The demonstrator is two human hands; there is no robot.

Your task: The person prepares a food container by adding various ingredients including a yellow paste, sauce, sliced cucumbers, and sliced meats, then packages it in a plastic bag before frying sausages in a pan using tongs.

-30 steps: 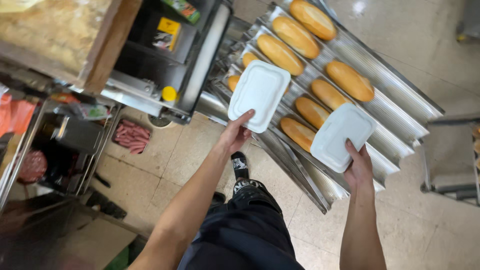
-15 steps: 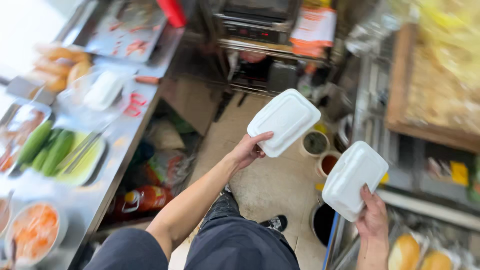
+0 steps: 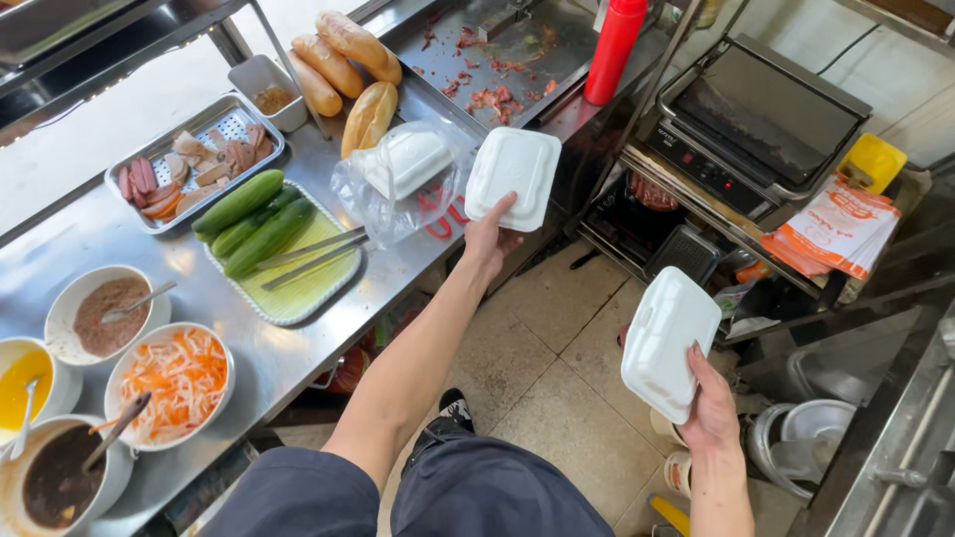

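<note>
Left hand (image 3: 487, 239) grips a closed white foam box (image 3: 513, 177) over the steel counter (image 3: 90, 234) edge, beside the bagged boxes (image 3: 403, 164); right hand (image 3: 711, 408) clamps a second foam box (image 3: 668, 340) over the floor; advisable to keep both level, grips firm but light.

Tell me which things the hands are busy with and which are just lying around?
In use:
left hand holding a white foam box
right hand holding another white foam box

Lying about:
cucumbers
bread rolls
red bottle
bowl of shredded carrot
</note>
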